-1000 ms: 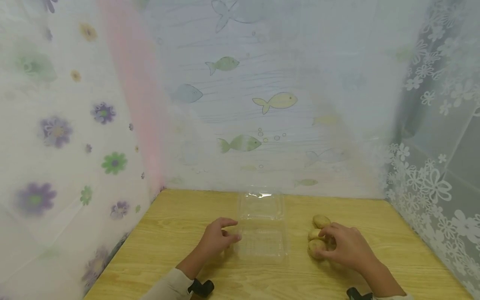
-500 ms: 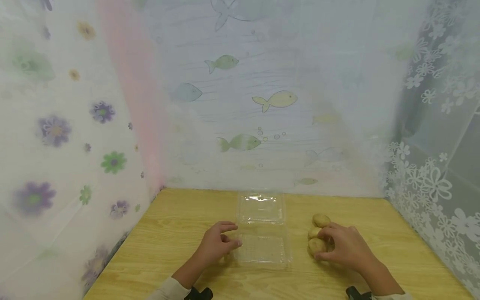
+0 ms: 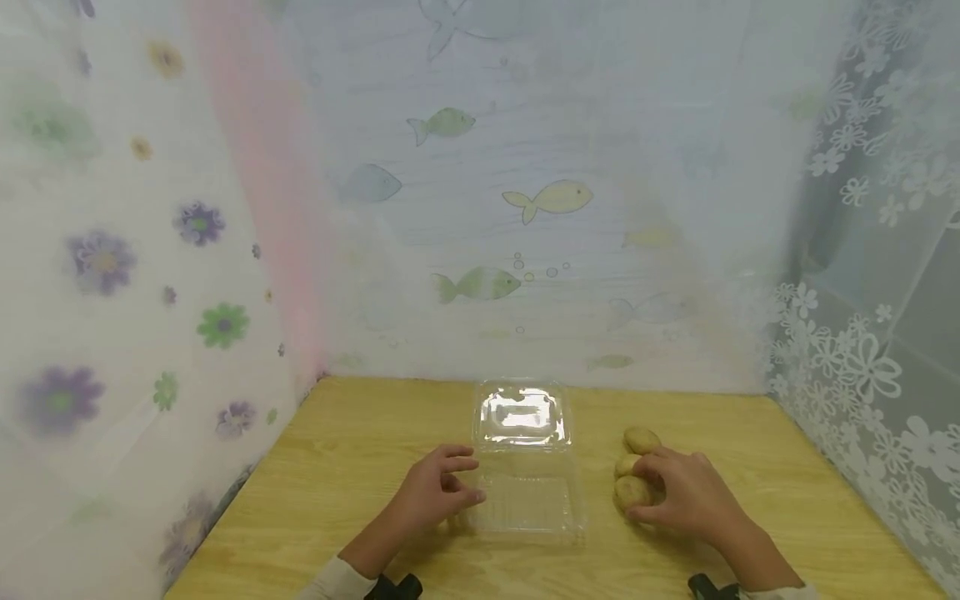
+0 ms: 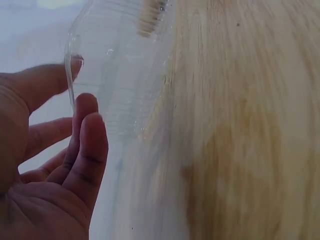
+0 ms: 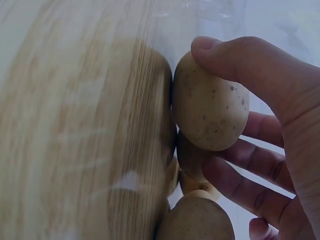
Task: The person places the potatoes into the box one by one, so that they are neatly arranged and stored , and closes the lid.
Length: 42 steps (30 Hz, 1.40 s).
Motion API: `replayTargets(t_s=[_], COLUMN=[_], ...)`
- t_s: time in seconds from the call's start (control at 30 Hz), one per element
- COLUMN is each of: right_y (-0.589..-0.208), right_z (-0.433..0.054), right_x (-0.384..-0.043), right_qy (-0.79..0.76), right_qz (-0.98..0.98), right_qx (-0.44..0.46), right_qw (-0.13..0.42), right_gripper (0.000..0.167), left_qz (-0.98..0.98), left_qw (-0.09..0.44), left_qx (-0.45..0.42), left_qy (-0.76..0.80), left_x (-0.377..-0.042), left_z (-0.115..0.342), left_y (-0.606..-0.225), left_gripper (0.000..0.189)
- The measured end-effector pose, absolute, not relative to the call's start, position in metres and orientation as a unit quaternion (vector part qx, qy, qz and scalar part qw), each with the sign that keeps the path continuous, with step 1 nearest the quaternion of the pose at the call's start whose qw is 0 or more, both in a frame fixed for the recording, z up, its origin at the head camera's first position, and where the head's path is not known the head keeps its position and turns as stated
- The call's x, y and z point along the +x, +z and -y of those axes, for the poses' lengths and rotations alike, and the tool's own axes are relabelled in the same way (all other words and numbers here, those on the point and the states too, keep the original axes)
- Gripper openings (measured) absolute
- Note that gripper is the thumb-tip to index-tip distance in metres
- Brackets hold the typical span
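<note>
Right hand curls thumb and fingers round the nearest potato in a front-to-back row of potatoes, right of the open clear container, the left hand loosely spread at its left edge.

Left forearm: enters from the bottom of the head view, left of centre, angled up and right. Left hand: digits loosely bent, tips spaced apart. Right forearm: enters from the lower right, angled up and left. Right hand: thumb and fingers curved into a grip. Both hands sit at matching height in the lower frame.
</note>
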State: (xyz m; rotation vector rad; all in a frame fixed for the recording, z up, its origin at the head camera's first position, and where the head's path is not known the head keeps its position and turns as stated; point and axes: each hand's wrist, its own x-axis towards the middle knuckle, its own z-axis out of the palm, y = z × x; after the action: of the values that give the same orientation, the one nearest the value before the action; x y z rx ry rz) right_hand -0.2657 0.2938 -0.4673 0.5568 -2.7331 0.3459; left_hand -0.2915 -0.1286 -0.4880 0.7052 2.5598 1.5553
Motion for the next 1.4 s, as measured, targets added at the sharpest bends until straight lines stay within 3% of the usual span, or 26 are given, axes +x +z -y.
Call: replayTargets(t_s=[0.43,1.4], right_y=[-0.464,-0.445], right_z=[-0.291,-0.281], right_x=[-0.264,-0.272], right_qy=[0.114,0.132], right_qz=[0.960,0.948], right_qx=[0.195,0.221], right_qw=[0.165,0.189], right_gripper=[0.051,0.045], left_qz=[-0.816,-0.821], left_qw=[0.078,0.073], left_qx=[0.281,0.281], left_qy=[0.499,0.492], left_x=[-0.292,-0.287], left_z=[0.136,0.134], left_y=[-0.481,-0.478], left_gripper=[0.091,0.091])
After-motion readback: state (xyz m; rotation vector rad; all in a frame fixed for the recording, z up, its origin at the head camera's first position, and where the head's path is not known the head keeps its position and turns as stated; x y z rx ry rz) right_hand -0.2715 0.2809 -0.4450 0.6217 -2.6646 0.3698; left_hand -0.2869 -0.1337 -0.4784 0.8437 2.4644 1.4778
